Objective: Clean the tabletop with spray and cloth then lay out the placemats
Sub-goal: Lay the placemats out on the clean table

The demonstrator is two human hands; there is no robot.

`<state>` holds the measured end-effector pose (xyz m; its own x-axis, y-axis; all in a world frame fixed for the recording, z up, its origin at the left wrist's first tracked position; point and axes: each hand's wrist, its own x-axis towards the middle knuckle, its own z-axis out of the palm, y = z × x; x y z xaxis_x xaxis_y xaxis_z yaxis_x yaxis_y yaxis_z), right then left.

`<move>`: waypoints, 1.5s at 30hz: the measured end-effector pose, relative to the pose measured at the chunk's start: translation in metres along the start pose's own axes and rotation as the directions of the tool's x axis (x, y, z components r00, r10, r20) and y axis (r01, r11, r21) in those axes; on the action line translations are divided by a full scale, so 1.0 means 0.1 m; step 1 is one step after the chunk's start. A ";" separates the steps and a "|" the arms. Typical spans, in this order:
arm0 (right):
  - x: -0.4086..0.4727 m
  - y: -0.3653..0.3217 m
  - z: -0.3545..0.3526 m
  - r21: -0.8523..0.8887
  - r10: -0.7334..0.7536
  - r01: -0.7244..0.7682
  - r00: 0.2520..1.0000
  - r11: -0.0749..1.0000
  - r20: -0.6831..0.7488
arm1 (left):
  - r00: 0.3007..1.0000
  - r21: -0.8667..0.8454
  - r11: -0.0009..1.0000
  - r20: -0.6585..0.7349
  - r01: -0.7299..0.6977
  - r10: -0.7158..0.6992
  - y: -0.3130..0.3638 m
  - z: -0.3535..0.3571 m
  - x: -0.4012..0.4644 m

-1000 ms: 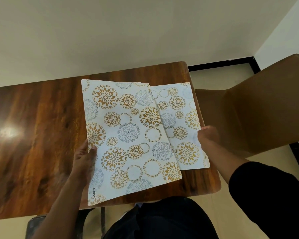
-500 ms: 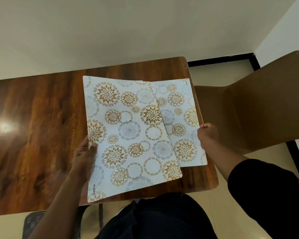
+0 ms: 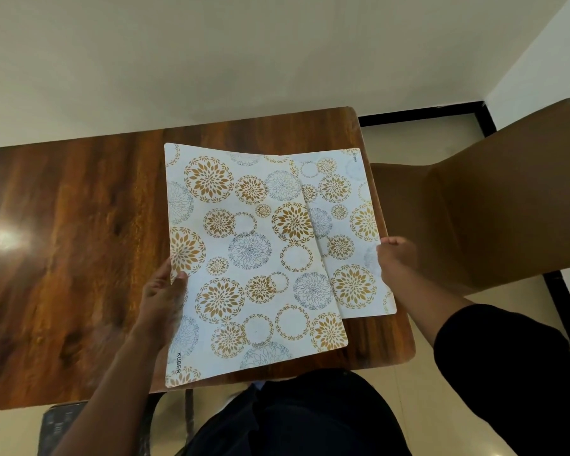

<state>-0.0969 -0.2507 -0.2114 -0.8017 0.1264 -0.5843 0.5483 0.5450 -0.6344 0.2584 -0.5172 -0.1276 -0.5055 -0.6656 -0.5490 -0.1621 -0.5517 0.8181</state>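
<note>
Item: two white placemats printed with gold and grey floral roundels, held over the right end of a glossy dark wooden tabletop (image 3: pixel 79 241). Upper placemat (image 3: pixel 254 258), marked KUBER at its near left corner, overlaps the left part of the lower placemat (image 3: pixel 349 232); its near edge juts past the table's front edge, and its far right portion appears slightly lifted or bowed. Lower placemat lies at the table's right end, its right edge close to the table's edge; whether it rests flat on the wood cannot be told. Left hand (image 3: pixel 162 301): grips the upper placemat at its left edge, thumb on top of the sheet, fingers underneath and out of sight. Right hand (image 3: pixel 397 255): holds the lower placemat at its right edge, fingers curled around the rim; the exact pinch is hidden behind the knuckles. Surroundings: brown moulded chair (image 3: pixel 494 209) drawn up just beside the table's right end; a bright reflection of light on the wood at far left; the person's dark clothing at bottom. No spray bottle or cloth in view. Step in hand, by judgement: laying out, with the two mats being parted from a stack; the cleaning looks finished. Next move calls for drawing the upper mat leftward clear of the overlap, then setting each flat and square, edges parallel to the table's front, none overhanging.
</note>
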 end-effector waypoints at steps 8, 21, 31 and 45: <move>-0.02 -0.06 0.04 -0.053 -0.001 -0.001 1.000 0.999 -0.028 | 1.000 -0.006 1.000 -0.026 0.012 -0.012 0.01 -0.01 0.03; -0.04 -0.06 0.07 -0.103 -0.024 0.021 0.999 0.994 -0.026 | 0.999 0.016 1.000 -0.043 0.012 -0.012 -0.07 -0.06 0.11; 0.01 -0.06 0.11 -0.060 -0.025 0.023 0.999 0.998 -0.035 | 0.999 -0.006 1.000 -0.038 0.009 -0.009 -0.03 -0.02 0.08; 0.01 -0.06 0.12 -0.043 0.003 -0.005 1.000 0.999 -0.029 | 0.999 -0.007 1.000 -0.051 -0.004 0.004 -0.02 -0.02 0.05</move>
<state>-0.0982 -0.2637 -0.2144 -0.8065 0.1525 -0.5712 0.5413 0.5792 -0.6096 0.2574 -0.5205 -0.1325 -0.4623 -0.6923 -0.5540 -0.1539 -0.5527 0.8191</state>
